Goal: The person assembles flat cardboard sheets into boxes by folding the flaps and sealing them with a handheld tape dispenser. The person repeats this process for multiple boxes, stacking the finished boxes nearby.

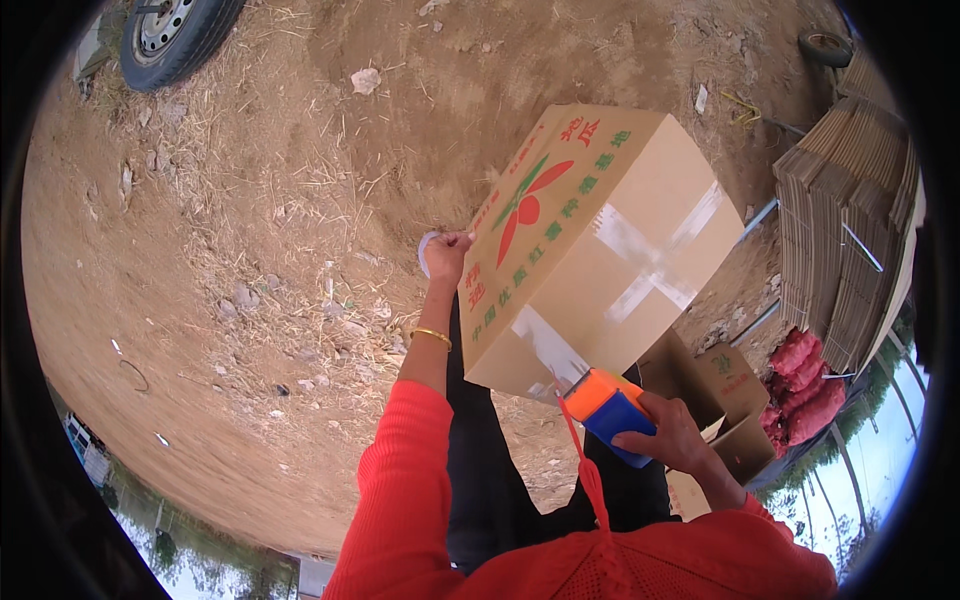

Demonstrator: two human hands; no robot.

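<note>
At the upper left of the frame a vehicle tyre (178, 35) stands on bare, straw-strewn dirt ground (200, 300), well apart from the work. Toward the centre, the left hand (447, 255) reaches out from a red sleeve (400, 500) with a thin gold bangle (431, 336) at the wrist, its fingers curled over the far left edge of a printed cardboard box (590, 250), steadying it. The box sits tilted, centre to upper right, its broad face already crossed by strips of clear tape (655, 262). At its near lower corner the right hand (670, 435) wraps closed around an orange and blue tape dispenser (608, 410), whose front meets the box edge. This looks like the sealing step, with a strip being laid or finished at that corner; the next move would likely call for firm pressure and a steady box. At the far right a stack of flattened cartons (850, 220) rises above red mesh sacks (800, 385), and an open carton (725, 400) lies just beyond the right hand.
</note>
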